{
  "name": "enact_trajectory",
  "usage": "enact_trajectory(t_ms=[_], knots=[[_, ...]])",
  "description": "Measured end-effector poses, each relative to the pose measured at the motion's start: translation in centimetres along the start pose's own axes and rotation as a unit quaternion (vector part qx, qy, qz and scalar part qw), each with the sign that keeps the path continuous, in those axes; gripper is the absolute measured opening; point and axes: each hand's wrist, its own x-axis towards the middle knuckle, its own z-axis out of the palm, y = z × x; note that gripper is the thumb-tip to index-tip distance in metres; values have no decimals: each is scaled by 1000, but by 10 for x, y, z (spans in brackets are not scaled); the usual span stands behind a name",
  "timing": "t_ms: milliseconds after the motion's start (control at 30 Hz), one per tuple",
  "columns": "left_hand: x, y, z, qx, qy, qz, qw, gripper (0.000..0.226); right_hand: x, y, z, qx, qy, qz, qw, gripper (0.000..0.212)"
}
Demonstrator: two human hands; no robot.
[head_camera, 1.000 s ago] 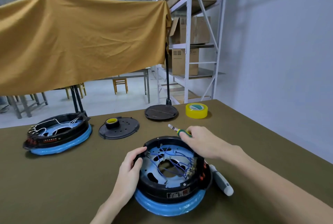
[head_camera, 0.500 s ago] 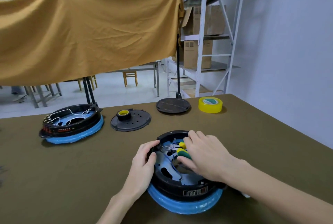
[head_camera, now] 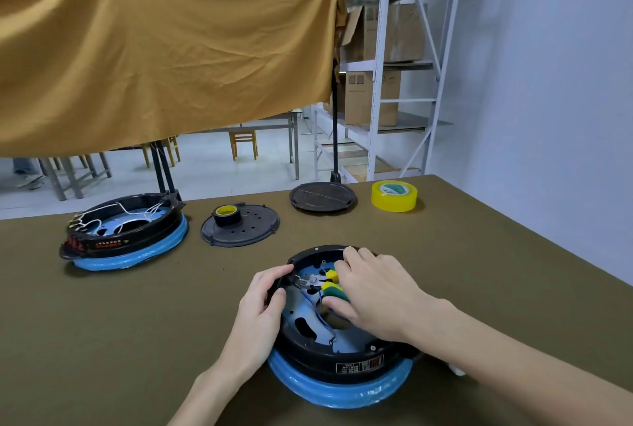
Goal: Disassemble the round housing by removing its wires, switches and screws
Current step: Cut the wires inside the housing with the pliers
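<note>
Round housing (head_camera: 329,355) at the near edge of the tabletop (head_camera: 479,271). Right hand (head_camera: 380,292) covers most of the pliers (head_camera: 320,283), fingers curled around the yellow-green handles; jaw contact indistinct. Left hand (head_camera: 263,309) grips the housing's left rim.

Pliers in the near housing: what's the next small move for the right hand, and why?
Probably squeeze the pliers and draw the connector off its terminal at the housing's left inner wall. The right hand grips the yellow-green handles with the nose already at that wall, blue wires are still attached inside, and the left hand holds the rim, steadying it.
</note>
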Motion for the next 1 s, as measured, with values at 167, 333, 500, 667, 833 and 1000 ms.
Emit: enact_trajectory(t_ms=[167, 333, 500, 667, 833, 1000], knots=[[0, 1, 0, 0, -2, 1, 1000, 43, 2, 5, -5, -7, 4, 4, 1000, 53], [-1, 0, 0, -1, -3, 2, 1000, 42, 5, 3, -6, -5, -11, -5, 1000, 51], [0, 0, 1, 1, -1, 2, 1000, 42, 8, 3, -9, -14, -14, -16, 1000, 51], [0, 0, 0, 4, -4, 3, 1000, 41, 10, 6, -11, -27, -21, -20, 999, 51], [0, -1, 0, 6, 1, 2, 1000, 42, 12, 8, -10, -38, -22, -17, 999, 52], [1, -1, 1, 0, 1, -2, 1000, 42, 14, 8, -10, -32, -21, -17, 999, 51]])
